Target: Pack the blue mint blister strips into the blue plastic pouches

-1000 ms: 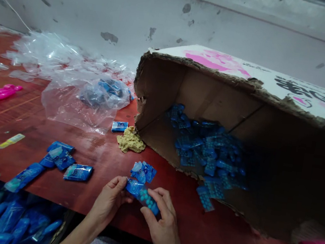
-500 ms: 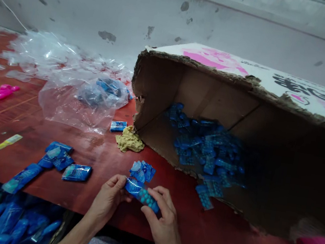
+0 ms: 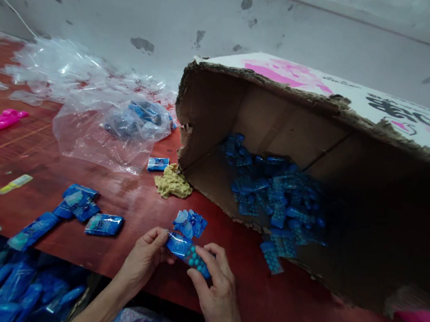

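Note:
Between my two hands is a small clear packet (image 3: 197, 261) with a blue printed part at its left and turquoise beads at its right. My left hand (image 3: 145, 254) pinches the blue end between thumb and fingers. At the beaded end, my right hand (image 3: 217, 280) has its thumb below and fingers above, closed on the packet. Just beyond the packet lies a small pile of blue printed cards (image 3: 190, 224) on the red table (image 3: 121, 271). More blue packets (image 3: 103, 224) lie left of my left hand.
A torn cardboard box (image 3: 210, 192) lies on its side at the right, with many beaded packets (image 3: 281, 192) inside. Crumpled yellow cloth-like material (image 3: 173, 182) touches its corner. Clear plastic bags (image 3: 101, 133) spread at back left. Blue packages (image 3: 5, 291) fill the space below the table edge.
Both hands keep their hold on the packet, almost unmoved. The beads sit slightly differently inside it. The whole view has shifted a little.

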Motion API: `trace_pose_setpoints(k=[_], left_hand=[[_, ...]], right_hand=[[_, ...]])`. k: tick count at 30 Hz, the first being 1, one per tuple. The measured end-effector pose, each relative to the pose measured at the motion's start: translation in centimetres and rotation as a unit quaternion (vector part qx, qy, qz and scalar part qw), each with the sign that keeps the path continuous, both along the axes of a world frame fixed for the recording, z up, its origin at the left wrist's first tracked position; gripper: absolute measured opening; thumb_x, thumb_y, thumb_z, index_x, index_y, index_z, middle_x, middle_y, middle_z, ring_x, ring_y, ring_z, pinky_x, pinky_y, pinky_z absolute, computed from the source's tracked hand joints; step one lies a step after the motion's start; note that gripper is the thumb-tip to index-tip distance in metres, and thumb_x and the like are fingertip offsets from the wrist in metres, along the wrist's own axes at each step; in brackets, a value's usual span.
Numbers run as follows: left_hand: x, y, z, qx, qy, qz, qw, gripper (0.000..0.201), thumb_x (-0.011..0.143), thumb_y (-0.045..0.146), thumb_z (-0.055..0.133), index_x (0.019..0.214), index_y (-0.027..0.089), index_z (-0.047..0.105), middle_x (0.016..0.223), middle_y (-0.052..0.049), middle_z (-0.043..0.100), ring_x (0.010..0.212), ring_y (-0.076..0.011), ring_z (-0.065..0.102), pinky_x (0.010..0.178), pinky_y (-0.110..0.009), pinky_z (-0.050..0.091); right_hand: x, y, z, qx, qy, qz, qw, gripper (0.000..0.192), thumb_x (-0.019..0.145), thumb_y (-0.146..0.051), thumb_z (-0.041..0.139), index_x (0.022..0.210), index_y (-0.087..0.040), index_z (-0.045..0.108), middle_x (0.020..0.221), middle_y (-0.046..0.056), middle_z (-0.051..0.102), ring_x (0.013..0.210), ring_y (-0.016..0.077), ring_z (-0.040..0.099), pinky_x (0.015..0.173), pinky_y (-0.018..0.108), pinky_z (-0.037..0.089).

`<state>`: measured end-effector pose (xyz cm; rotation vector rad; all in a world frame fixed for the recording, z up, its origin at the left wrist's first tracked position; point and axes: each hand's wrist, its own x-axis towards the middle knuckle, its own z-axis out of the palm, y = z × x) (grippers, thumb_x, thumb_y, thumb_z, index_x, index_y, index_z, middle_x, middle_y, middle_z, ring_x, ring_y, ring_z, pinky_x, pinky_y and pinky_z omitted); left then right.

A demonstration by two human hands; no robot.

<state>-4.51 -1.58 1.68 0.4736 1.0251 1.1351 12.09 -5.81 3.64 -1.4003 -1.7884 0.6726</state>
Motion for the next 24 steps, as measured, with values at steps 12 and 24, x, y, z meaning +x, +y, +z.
trace_pose_setpoints(k=[12,24], left_hand=[[2.3,-0.4,0.6,-0.117,-0.092,0.004,0.989,0.021,0.061,0.025,0.072,0.074,0.014,0.06,0.063,0.0,0.065,0.057,-0.0122,0.06,0.056,-0.023,0.049],[0.9,0.1,0.7,-0.102,-0.145,-0.097,0.979,0.018,0.073,0.019,0.061,0.09,0.015,0.064,0.083,-0.007,0.071,0.08,-0.0189,0.065,0.074,-0.03,0.049]], right_hand=[[-2.4,-0.2,-3.4,0.036,0.003,-0.049,0.998,0.036,0.082,-0.021,0.053,0.118,-0.023,0.052,0.113,0.011,0.055,0.102,0.0237,0.055,0.083,0.035,0.049],[-1.0,1.2,-3.1,-0.187,0.422,0.02,0.887,0.044,0.067,-0.024,0.068,0.109,-0.024,0.057,0.093,0.002,0.063,0.078,0.015,0.061,0.068,0.027,0.052]])
